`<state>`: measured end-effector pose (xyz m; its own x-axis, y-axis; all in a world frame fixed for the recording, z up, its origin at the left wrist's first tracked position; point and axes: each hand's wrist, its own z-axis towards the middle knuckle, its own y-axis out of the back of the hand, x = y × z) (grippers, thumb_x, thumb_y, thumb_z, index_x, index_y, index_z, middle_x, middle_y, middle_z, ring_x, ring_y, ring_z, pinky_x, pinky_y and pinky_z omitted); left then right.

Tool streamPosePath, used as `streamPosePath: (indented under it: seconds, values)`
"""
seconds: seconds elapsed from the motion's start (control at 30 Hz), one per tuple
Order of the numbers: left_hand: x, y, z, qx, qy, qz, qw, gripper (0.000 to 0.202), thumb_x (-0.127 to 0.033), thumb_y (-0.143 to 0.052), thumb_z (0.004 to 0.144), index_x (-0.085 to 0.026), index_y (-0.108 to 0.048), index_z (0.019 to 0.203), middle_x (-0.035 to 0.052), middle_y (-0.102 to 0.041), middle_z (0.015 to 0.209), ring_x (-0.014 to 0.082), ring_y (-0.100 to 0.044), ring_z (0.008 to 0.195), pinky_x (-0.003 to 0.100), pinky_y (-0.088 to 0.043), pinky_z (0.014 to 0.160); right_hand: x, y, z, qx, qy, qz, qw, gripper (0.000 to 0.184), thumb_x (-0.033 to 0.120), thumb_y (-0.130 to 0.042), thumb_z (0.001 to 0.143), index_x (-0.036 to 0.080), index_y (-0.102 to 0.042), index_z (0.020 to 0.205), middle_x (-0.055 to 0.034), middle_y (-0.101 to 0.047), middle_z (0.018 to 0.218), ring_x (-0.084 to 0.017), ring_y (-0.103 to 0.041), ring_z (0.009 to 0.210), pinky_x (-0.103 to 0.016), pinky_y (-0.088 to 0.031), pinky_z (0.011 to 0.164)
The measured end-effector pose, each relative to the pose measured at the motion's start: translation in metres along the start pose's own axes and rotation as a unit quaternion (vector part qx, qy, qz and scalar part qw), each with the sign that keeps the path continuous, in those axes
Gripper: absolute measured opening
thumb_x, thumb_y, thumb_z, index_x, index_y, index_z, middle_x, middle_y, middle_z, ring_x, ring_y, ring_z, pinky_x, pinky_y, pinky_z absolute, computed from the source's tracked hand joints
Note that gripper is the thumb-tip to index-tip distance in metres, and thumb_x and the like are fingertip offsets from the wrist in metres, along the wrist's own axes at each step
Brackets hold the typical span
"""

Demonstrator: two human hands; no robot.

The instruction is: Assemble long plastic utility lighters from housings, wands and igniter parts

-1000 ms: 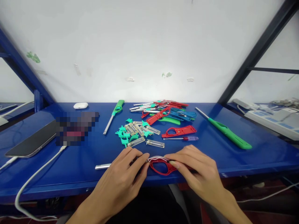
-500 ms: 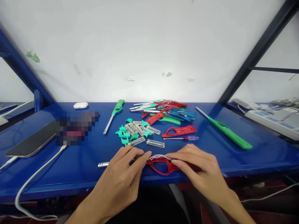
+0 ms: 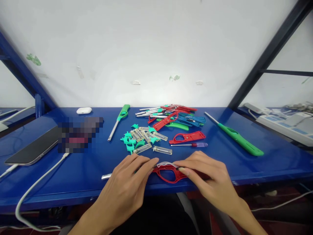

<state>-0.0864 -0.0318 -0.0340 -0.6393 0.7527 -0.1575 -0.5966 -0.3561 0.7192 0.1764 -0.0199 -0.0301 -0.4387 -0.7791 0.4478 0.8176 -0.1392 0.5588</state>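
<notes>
We hold the red handle shell (image 3: pixel 181 176), lower centre of frame: left hand (image 3: pixel 127 179) gripping its left end, right hand (image 3: pixel 212 179) its right, fingers closed beside the white wires (image 3: pixel 167 163). Over 1 s, grips barely shift; wires look unseated.

White wall (image 3: pixel 156 39) — patchily marked, glossy blue table (image 3: pixel 244 166), slanted dark post (image 3: pixel 267 57)

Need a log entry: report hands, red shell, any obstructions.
Left hand, right hand on red shell. White wires exposed along far edge. Screwdriver beyond, clear of hands.
</notes>
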Motion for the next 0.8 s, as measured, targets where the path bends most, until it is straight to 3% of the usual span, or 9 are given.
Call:
streamPosePath:
  seconds: [0.27,0.53,0.8]
  values:
    - [-0.0016,-0.0001,-0.0011,-0.007,0.016,-0.038,0.999,0.036,-0.003,-0.057,0.101,-0.019,-0.063,0.133,0.007,-0.071,0.111,0.0207,-0.065,0.098,0.041,-0.057,0.094,-0.0011,0.0044,0.0017,0.03,-0.02,0.011,0.999,0.016,0.021,-0.07,0.101,0.026,-0.081,0.111,0.0016,-0.079,0.086,-0.015,-0.07,0.077,-0.029,-0.056,0.072]
    - [-0.0017,0.0021,-0.0029,0.041,0.039,-0.063,0.996,0.033,-0.002,-0.054,0.102,-0.019,-0.064,0.129,0.0075,-0.067,0.113,0.0205,-0.062,0.102,0.046,-0.056,0.103,-0.0023,0.0063,-0.0005,0.072,-0.018,-0.009,0.997,0.018,0.023,-0.069,0.102,0.028,-0.081,0.115,0.0011,-0.077,0.093,-0.014,-0.069,0.084,-0.029,-0.055,0.077]
    - [0.0007,0.0024,-0.003,0.061,0.042,-0.068,0.995,0.033,-0.002,-0.05,0.103,-0.018,-0.067,0.125,0.0078,-0.065,0.112,0.0204,-0.06,0.099,0.044,-0.056,0.097,-0.0026,0.0076,-0.0011,0.086,-0.028,-0.008,0.996,0.02,0.022,-0.071,0.101,0.029,-0.081,0.117,0.0013,-0.075,0.094,-0.014,-0.067,0.085,-0.028,-0.053,0.079]
